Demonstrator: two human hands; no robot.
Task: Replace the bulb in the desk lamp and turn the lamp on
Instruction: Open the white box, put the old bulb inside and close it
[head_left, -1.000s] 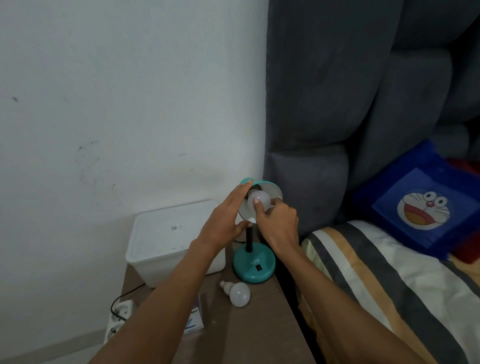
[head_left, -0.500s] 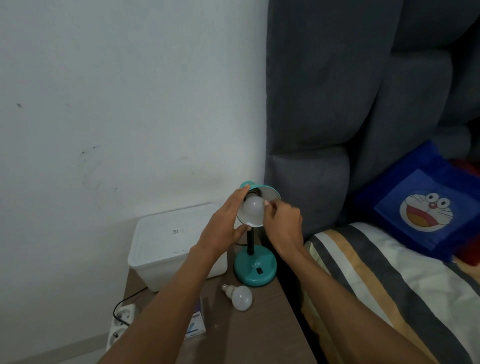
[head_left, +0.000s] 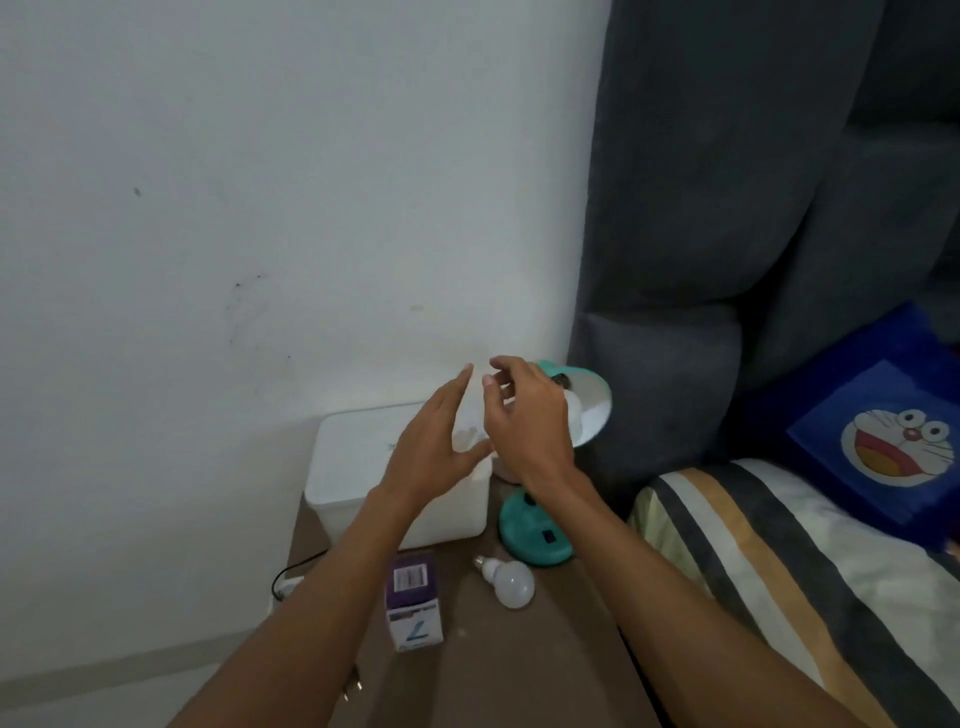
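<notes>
A teal desk lamp stands on the brown bedside table, its round base (head_left: 535, 538) near the bed and its shade (head_left: 589, 410) tilted to the right. A white bulb (head_left: 574, 410) sits inside the shade, mostly hidden by my right hand. My right hand (head_left: 524, 415) hovers just left of the shade, fingers spread and curled, holding nothing. My left hand (head_left: 441, 452) is open beside it, over the white box. A second white bulb (head_left: 511, 582) lies loose on the table in front of the lamp base.
A white lidded box (head_left: 363, 467) stands against the wall. A purple and white bulb carton (head_left: 413, 603) stands on the table (head_left: 519, 665). A black cable and power strip (head_left: 291, 577) lie at the left. The grey headboard (head_left: 727, 208) and striped bed (head_left: 779, 545) are at the right.
Both hands have let go of the lamp shade and bulb and drawn back to the left. The shade now faces right with the bulb in it. The view has shifted down.
</notes>
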